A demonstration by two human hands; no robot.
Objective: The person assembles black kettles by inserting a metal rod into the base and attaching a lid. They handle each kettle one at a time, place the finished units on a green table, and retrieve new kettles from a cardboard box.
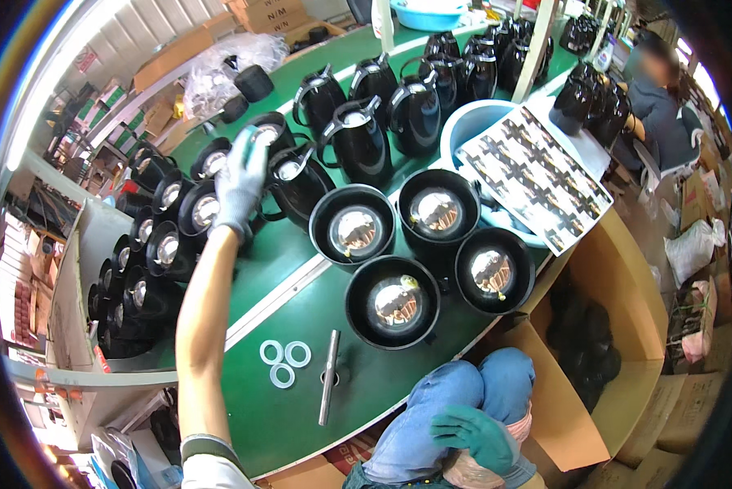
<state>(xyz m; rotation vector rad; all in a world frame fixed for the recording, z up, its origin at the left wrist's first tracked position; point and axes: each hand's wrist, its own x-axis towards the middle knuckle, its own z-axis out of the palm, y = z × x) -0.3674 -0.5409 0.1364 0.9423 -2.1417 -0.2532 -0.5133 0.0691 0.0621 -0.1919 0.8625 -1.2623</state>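
Grey-gloved left hand (240, 186), grip not discernible, is extended among black jugs (283, 130); green-gloved right hand (473, 436), fingers outstretched, is shown before jeans (441, 399).

Brightly lit; flared to white at the tube light (52, 90) beyond the left edge of the desk (366, 383). Glaring in the mirrored vessel bottoms (396, 305). Slightly blurred at the left hand (242, 181); smeared at the person's head (657, 61) beyond the far right corner. Bowed toward the rim.
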